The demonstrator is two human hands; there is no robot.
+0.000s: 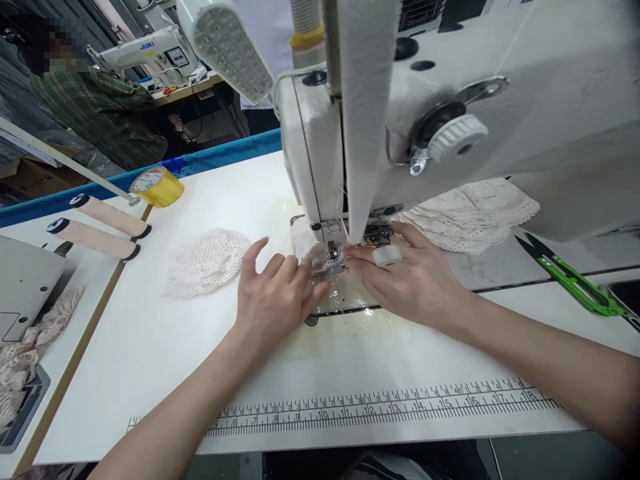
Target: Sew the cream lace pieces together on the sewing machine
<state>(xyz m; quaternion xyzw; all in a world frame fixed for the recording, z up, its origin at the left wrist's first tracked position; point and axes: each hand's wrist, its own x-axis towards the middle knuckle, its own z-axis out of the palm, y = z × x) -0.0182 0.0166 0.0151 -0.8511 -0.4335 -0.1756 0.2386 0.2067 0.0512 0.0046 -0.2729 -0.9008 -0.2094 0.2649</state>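
Observation:
Under the presser foot (333,250) of a white sewing machine (305,133) lies a small piece of white lace fabric (316,257). My left hand (273,293) rests at the fabric's left side, fingers spread and thumb stretched out, its fingertips touching the cloth. Close to the needle on the right, my right hand (415,280) has its fingertips pressed together on the lace edge. A white band (387,255) is around one finger of that hand. Part of the fabric is hidden by the fingers and the machine head.
Left on the table lies a lace piece (207,263); more lace (475,213) is piled behind my right hand. Green thread snips (575,277) lie far right. Thread cones (95,240) and yellow tape (157,187) stand left. A co-worker (95,113) sits beyond.

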